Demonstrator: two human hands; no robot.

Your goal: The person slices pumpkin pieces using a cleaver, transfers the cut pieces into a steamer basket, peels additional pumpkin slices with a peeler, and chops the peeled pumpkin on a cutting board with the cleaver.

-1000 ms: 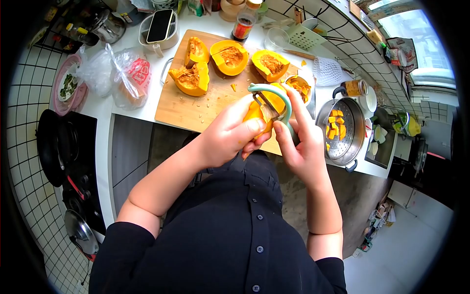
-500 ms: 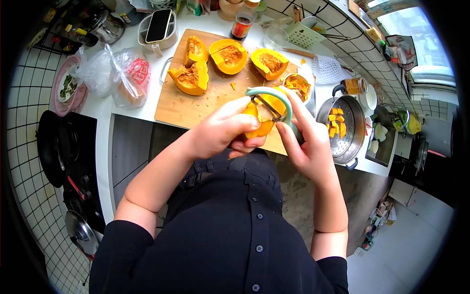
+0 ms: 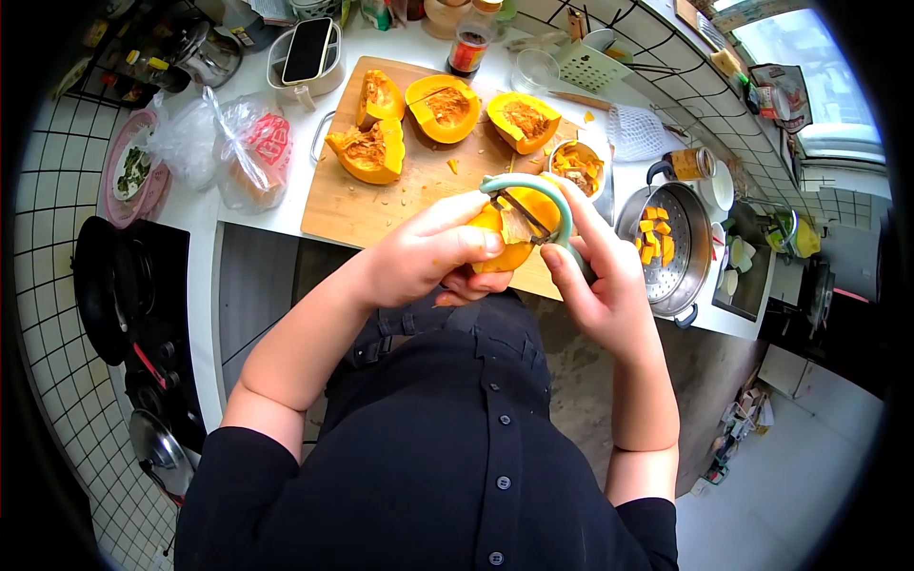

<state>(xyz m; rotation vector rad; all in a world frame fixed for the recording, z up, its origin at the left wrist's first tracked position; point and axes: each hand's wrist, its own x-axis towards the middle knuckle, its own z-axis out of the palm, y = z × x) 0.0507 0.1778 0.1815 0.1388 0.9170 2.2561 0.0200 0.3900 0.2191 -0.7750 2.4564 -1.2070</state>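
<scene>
My left hand [image 3: 443,249] is closed around a piece of pumpkin [image 3: 505,255], held above the near edge of the wooden cutting board [image 3: 335,205]. In my right hand [image 3: 605,268] is a peeler with a pale green frame [image 3: 568,224]; its metal blade lies against the pumpkin piece, partly over a pale patch. Several seeded pumpkin chunks, among them a middle one [image 3: 444,108] and a right one [image 3: 524,122], rest farther back on the board. A white bowl of pumpkin scraps [image 3: 579,167] stands just beyond the peeler.
To the right, a steamer pot [image 3: 681,285] holds orange pumpkin cubes [image 3: 655,238]. A sauce bottle [image 3: 468,52] and a plastic container with a phone [image 3: 309,49] stand behind the board. Plastic bags [image 3: 255,157] lie left, beside a black stove [image 3: 167,324].
The peeler and the pumpkin piece have shifted very slightly, with the blade still against the flesh. Both hands keep their hold.
</scene>
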